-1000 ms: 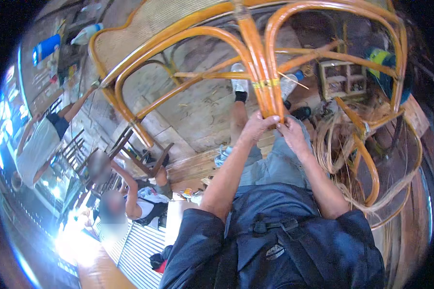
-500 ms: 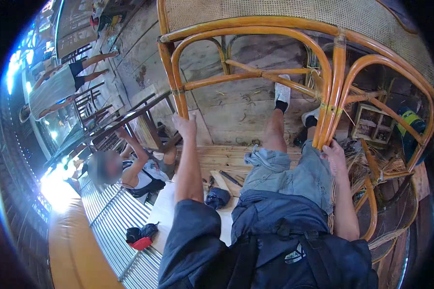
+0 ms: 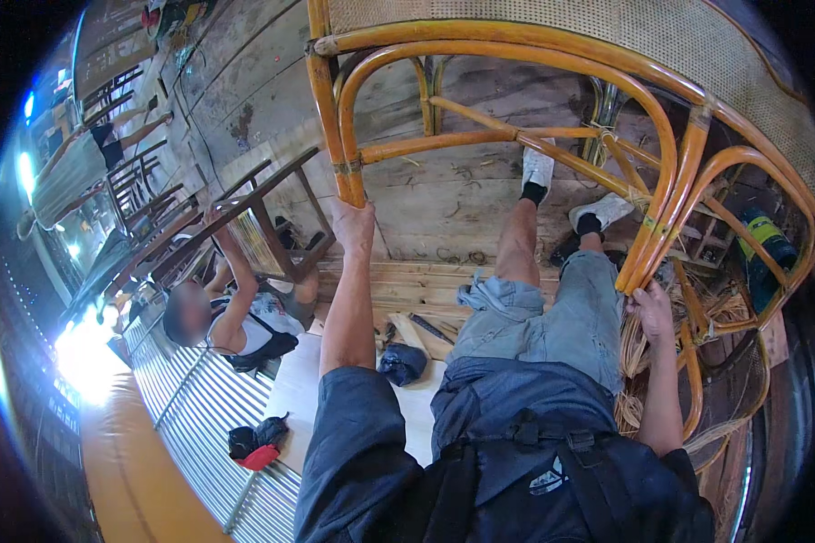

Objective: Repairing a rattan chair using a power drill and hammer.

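A rattan chair with glossy orange-brown poles and a woven cane panel is held tilted in front of my legs. My left hand is closed round the bound foot of its left leg. On the right, my right hand grips the end of the bundled poles of the other near leg. Curved braces and crossed stretchers run between the legs, tied with pale bindings at the joints.
Loose cane strips lie by my right knee, near a second rattan frame and a dark green container. At left, a co-worker handles a dark wooden frame beside a slatted metal bench. Tools lie on boards before me.
The chair has shifted right in the view, both my hands moving with it. My right foot shows more fully. The co-worker's dark frame also shows more plainly.
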A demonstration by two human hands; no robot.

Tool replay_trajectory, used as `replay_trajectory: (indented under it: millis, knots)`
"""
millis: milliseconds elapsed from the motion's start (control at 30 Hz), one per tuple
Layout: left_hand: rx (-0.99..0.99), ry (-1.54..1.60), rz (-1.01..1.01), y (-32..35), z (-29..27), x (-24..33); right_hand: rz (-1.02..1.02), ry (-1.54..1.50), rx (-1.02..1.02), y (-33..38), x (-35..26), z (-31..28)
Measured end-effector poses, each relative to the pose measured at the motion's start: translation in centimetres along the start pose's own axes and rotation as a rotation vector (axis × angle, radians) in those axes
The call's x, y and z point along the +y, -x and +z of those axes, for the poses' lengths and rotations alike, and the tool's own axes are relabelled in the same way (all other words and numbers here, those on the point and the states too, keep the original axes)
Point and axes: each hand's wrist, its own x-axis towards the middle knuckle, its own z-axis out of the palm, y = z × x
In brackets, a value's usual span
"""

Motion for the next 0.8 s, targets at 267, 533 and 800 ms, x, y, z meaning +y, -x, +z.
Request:
replay_trajectory:
  millis: [267,533,800]
  knots:
    - [-0.035,0.076,0.100,-0.3,-0.5,-0.7,0.120,-0.028,0.029,0.2,-1.3,0.2]
    - [-0.606,0.634,0.021,-3.0,-1.7,-3.6,0.112,0.009,0.011,-0.3,-0.7,-0.4]
    - [-0.431,0.516,0.047,-2.2,0.2,-3.6,0.121,0.014,0.032,-0.6,-0.4,-0.8]
